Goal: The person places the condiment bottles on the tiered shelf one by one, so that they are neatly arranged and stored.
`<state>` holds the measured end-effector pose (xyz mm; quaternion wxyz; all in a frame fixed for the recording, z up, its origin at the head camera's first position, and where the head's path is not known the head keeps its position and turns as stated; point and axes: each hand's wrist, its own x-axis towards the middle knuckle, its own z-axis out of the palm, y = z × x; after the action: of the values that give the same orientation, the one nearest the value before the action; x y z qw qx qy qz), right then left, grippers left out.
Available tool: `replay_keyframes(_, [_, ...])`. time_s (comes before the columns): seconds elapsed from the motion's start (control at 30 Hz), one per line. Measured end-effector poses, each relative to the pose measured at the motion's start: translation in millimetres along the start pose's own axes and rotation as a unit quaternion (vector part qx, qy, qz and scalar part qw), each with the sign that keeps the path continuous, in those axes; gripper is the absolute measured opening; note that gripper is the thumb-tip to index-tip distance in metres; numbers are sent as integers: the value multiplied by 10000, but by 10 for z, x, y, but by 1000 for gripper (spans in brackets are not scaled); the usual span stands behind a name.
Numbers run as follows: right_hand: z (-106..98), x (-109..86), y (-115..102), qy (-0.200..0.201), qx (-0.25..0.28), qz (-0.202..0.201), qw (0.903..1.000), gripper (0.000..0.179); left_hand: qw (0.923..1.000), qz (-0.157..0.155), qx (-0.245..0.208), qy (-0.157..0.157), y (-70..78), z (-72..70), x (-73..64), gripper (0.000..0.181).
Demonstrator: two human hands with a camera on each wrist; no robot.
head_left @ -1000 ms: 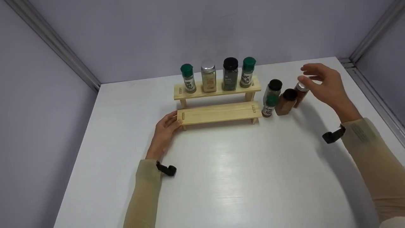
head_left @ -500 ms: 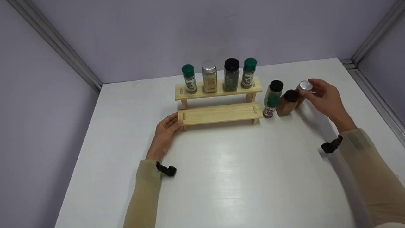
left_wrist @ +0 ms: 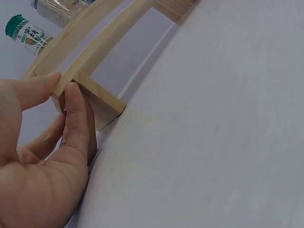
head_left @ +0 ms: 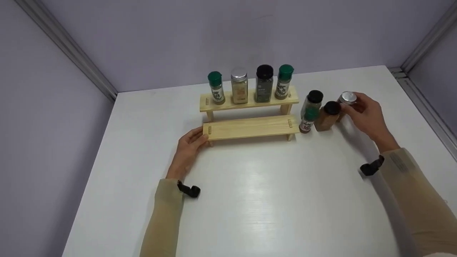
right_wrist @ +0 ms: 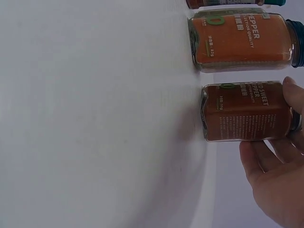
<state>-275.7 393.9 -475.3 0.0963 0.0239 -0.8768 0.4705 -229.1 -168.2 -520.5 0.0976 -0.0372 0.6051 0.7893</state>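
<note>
My left hand (head_left: 187, 148) holds the left end of the lower wooden shelf (head_left: 250, 127), thumb on its top edge and fingers beneath, as the left wrist view shows beside the shelf leg (left_wrist: 102, 102). My right hand (head_left: 369, 114) grips a spice jar (right_wrist: 247, 111) of dark red powder near its top; its label reads in part "sweet pepper". In the head view its silver lid (head_left: 348, 97) shows, and the jar stands upright. Just left of it is a black-lidded jar of orange-brown powder (right_wrist: 244, 40).
Behind, the upper wooden shelf (head_left: 250, 104) carries several spice jars, among them a silver-lidded jar (head_left: 239, 87) and a black-lidded one (head_left: 264, 85). A small green-capped jar (head_left: 307, 123) and another black-lidded jar (head_left: 314, 100) stand by the lower shelf's right end.
My right hand has come down from above the silver-lidded spice jar and closed round it. The left hand keeps its hold on the lower shelf. The view has shifted slightly.
</note>
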Motion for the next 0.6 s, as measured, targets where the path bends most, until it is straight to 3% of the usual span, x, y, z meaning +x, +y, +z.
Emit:
replay_keyframes(0.33, [-70,3,-19,-112,370,-110,9992,50,9994,-179,-280,23,9,-11,-8,50])
replay_keyframes(0.6, [-236,-23,-235,87,509,-427,9978,48,9991,-170,-373,55,-8,-40,-1,48])
